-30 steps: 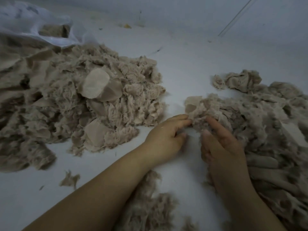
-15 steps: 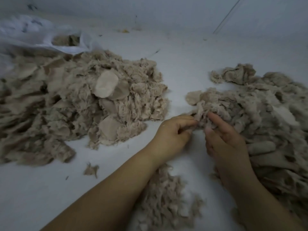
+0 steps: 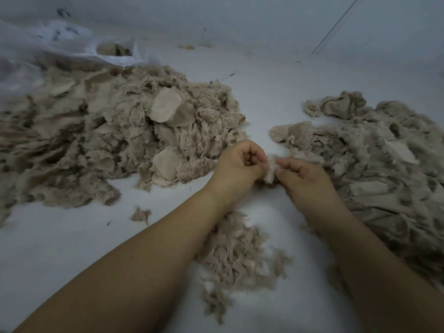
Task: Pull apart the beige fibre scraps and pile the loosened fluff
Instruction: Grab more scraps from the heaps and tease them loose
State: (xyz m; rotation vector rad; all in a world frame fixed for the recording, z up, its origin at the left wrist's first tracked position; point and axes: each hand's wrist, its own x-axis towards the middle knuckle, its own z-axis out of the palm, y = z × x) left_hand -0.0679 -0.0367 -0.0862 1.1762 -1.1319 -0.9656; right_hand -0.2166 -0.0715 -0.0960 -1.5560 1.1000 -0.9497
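A small beige fibre scrap (image 3: 270,169) is held between both hands just above the white surface. My left hand (image 3: 237,168) pinches its left edge with curled fingers. My right hand (image 3: 305,180) pinches its right edge. A big heap of beige scraps and fluff (image 3: 115,140) lies to the left. A second heap of scraps (image 3: 374,162) spreads to the right, close behind my right hand. A small pile of loosened fluff (image 3: 236,251) lies under and between my forearms.
A white plastic bag (image 3: 72,46) with some scraps in its mouth lies at the back left behind the big heap. A lone tuft (image 3: 140,215) sits on the white surface (image 3: 264,92) left of my left forearm. A thin line runs up the back right wall.
Both hands have drawn back from the edge of the right heap with a small scrap taken from it. The camera view has shifted, showing more of the fluff pile below.
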